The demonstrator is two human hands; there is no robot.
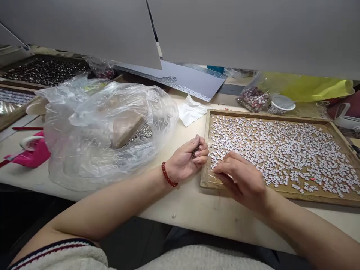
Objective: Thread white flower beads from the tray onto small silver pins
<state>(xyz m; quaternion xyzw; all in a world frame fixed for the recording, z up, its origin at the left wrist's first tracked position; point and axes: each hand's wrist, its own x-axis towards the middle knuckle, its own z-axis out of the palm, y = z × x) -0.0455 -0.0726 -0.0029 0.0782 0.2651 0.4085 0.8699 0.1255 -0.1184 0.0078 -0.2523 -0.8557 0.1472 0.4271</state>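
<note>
My left hand (pixel 187 159) rests on the table beside the left edge of a wooden tray (pixel 206 125), its fingers curled around a small clump of dark tiny pieces (pixel 195 151). A red bead bracelet (pixel 168 175) circles that wrist. My right hand (pixel 240 180) lies over the tray's near left corner, fingers pinched down among several small white pieces (pixel 281 150) that cover the tray; whatever the fingertips hold is hidden.
A large clear plastic bag (pixel 107 127) with a block and small pieces inside lies left. A pink tape dispenser (pixel 32 150), trays of dark pieces (pixel 45 71), grey boards (pixel 191 80), a small white bowl (pixel 280 104), yellow film (pixel 309 88) ring the table.
</note>
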